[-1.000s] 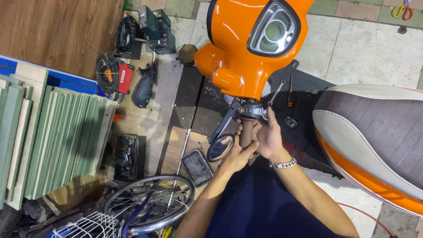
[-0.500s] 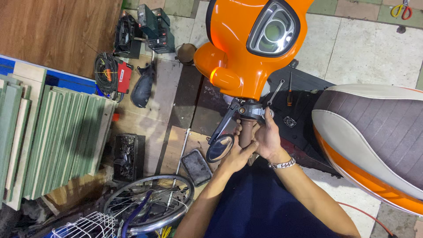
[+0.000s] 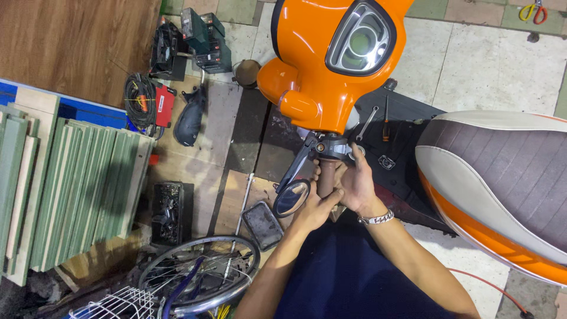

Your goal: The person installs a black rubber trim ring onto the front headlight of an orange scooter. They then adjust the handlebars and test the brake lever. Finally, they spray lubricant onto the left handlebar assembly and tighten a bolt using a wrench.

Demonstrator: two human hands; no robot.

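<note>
Both hands meet on the brown rubber handlebar sleeve (image 3: 326, 177) of a glossy orange scooter with an oval headlight (image 3: 331, 59), low in the middle of the view, just below the scooter's front cowl. The left hand (image 3: 313, 208) has its grip wrapped around the lower end of the sleeve, fingers pressed together against it. The right hand (image 3: 354, 186), with a silver chain bracelet (image 3: 378, 218) at the wrist, closes its grip on the sleeve from the other side, its thumb lying along the top near the grey metal lever mount (image 3: 331, 145). A round chrome mirror (image 3: 292, 198) hangs just beside the left hand, touching nothing that can be made out. The two-tone brown and cream scooter seat (image 3: 502, 171) fills the right side. On the tiled floor to the left lie a spoked bicycle wheel (image 3: 198, 274), a black tray of small parts (image 3: 170, 212), stacked pale green boards (image 3: 65, 189) and a red tool with a coiled black cable (image 3: 150, 103).
</note>
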